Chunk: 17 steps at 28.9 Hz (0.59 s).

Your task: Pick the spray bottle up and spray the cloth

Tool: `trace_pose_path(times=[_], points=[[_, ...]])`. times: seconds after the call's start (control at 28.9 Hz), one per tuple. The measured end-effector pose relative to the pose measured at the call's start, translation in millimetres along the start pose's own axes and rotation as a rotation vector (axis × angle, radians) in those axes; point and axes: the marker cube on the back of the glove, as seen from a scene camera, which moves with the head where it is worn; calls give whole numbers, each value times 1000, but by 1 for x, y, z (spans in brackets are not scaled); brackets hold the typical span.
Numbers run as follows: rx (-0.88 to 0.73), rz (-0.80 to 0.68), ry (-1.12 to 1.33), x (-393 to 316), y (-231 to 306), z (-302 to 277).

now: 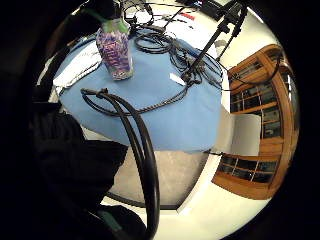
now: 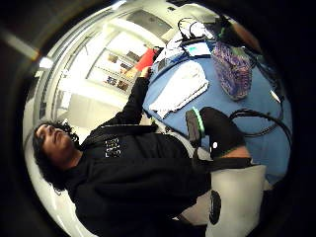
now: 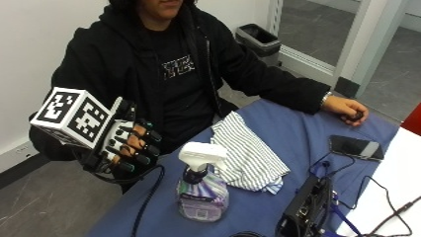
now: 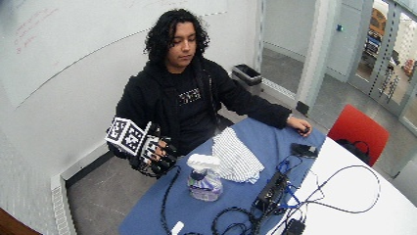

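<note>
right hand (image 3: pixel 128 145): I see it raised off the table edge, beside the spray bottle but apart from it; fingers loosely curled, holding nothing.
spray bottle (image 3: pixel 201 190): my landmark; upright on the blue table cover, white trigger head on top, purple patterned body; nothing touching it. Also shows in the little finger side palm view (image 1: pixel 115 47) and the thumb side palm view (image 2: pixel 231 69).
cloth (image 3: pixel 246 155): white with thin stripes, crumpled, lying flat just behind the spray bottle, between it and the person's torso; its near edge sits close to the bottle's head, contact I cannot tell.
left hand (image 3: pixel 347 109): bare, resting on the table well beyond the spray bottle at the far corner; fingers curled over something small and dark, I cannot tell what.
table cover (image 3: pixel 289 133): blue, under the spray bottle and the cloth.
phone (image 3: pixel 356 147): dark slab lying flat, well apart from the spray bottle, near the left hand.
black box (image 3: pixel 304 207): dark device standing beside the spray bottle on the side away from the right hand.
bin (image 3: pixel 260 40): on the floor behind the person, far from the spray bottle.
red chair (image 4: pixel 356 129): past the table's far end, well away from the spray bottle.
</note>
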Motion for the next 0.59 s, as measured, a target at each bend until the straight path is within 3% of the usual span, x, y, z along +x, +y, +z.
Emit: trace_pose_path(times=[0.31,0.59], points=[[39,29,1,-18,-18,20],[-18,1,11,-1,2,2]])
